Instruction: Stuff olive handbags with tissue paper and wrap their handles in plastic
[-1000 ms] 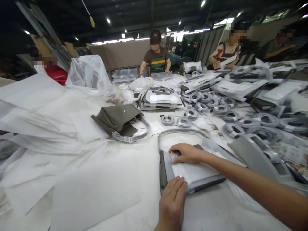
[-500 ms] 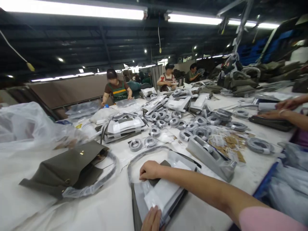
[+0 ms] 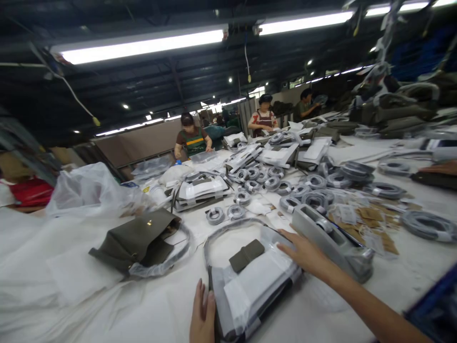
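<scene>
Touching the wrapped bag (image 3: 259, 282) at its right end with my right grip (image 3: 303, 251), fingers spread | my left grip (image 3: 203, 317) spread a bit by its left side, can't tell if it touches | wrapped bag lies on the white surface (image 3: 400, 281), between the green bag (image 3: 137, 240) and the grey tape holder (image 3: 330, 250)

Factory workshop: long table (image 3: 321, 312) heaped with wrapped bags (image 3: 259, 286), coils (image 3: 417, 233); aproned workers (image 3: 193, 141); tube lights (image 3: 143, 47) overhead.

Matt leather-like flap (image 3: 246, 255), smooth papery wrapping (image 3: 255, 286), plastic sack (image 3: 84, 190)
</scene>
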